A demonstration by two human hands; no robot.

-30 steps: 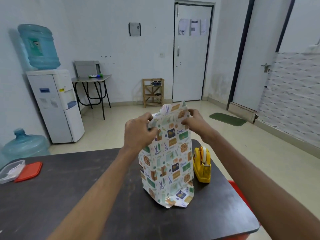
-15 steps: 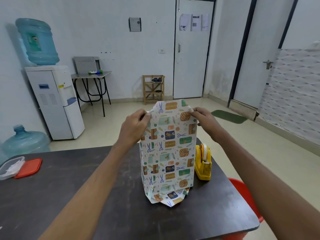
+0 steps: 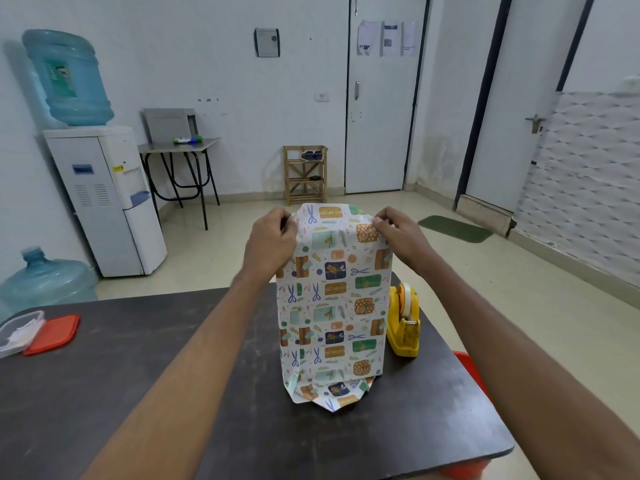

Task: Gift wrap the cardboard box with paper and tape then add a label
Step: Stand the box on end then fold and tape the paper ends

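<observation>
The box wrapped in patterned gift paper (image 3: pixel 334 306) stands upright on end on the dark table (image 3: pixel 138 375), its lower flaps folded under toward me. At the paper's upper left corner my left hand (image 3: pixel 270 242) pinches the edge. My right hand (image 3: pixel 398 233) pinches the upper right corner. The top flap of paper sticks up between the two hands. The cardboard itself is hidden under the paper. A yellow tape dispenser (image 3: pixel 403 322) with a white roll sits right beside the box on its right.
A clear plastic container (image 3: pixel 17 332) and its red lid (image 3: pixel 53 334) lie at the table's left edge. A red stool (image 3: pixel 472 372) shows past the table's right edge. A water dispenser (image 3: pixel 107 199) and a spare bottle (image 3: pixel 45 280) stand beyond the table at left.
The box has swung from a tilt to upright and square to me. Both hands have shifted outward to the top corners of the paper.
</observation>
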